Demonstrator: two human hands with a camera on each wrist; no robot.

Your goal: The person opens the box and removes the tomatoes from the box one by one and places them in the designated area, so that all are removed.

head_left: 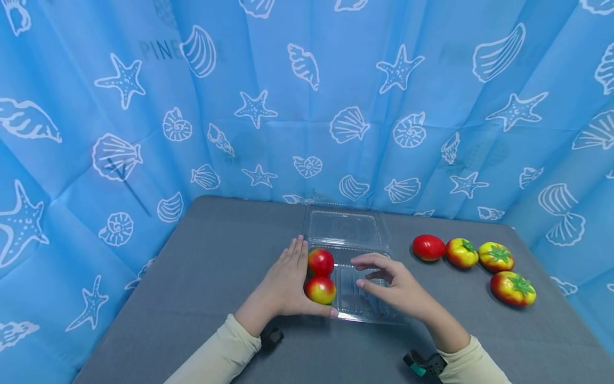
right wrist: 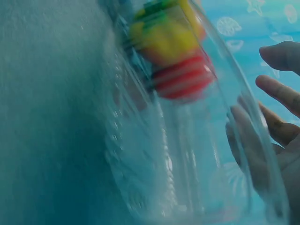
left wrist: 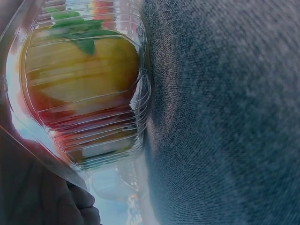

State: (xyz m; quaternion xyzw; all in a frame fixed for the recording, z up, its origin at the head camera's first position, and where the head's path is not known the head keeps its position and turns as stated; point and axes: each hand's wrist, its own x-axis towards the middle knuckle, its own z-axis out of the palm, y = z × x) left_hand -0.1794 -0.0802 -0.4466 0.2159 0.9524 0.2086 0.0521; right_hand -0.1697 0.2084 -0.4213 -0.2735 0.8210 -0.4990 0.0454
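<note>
A clear plastic clamshell box [head_left: 361, 288] lies on the table with its lid [head_left: 342, 226] folded back. At its left end sit two toy fruits, a red one [head_left: 321, 261] behind a red-and-yellow one [head_left: 320, 290]. Through the box wall in the left wrist view, a toy fruit [left wrist: 89, 79] shows a green leafy top. My left hand [head_left: 288, 282] lies along the box's left side, fingers straight and thumb stretched along the front edge. Above the right part of the box hovers my right hand [head_left: 395, 285], its fingers loosely bent and holding nothing.
To the right on the grey table [head_left: 216, 256] stand a red toy fruit [head_left: 429, 247] and several red-and-yellow ones, such as the nearest [head_left: 513, 289]. A blue curtain [head_left: 288, 106] with white shells hangs behind the table and at both sides.
</note>
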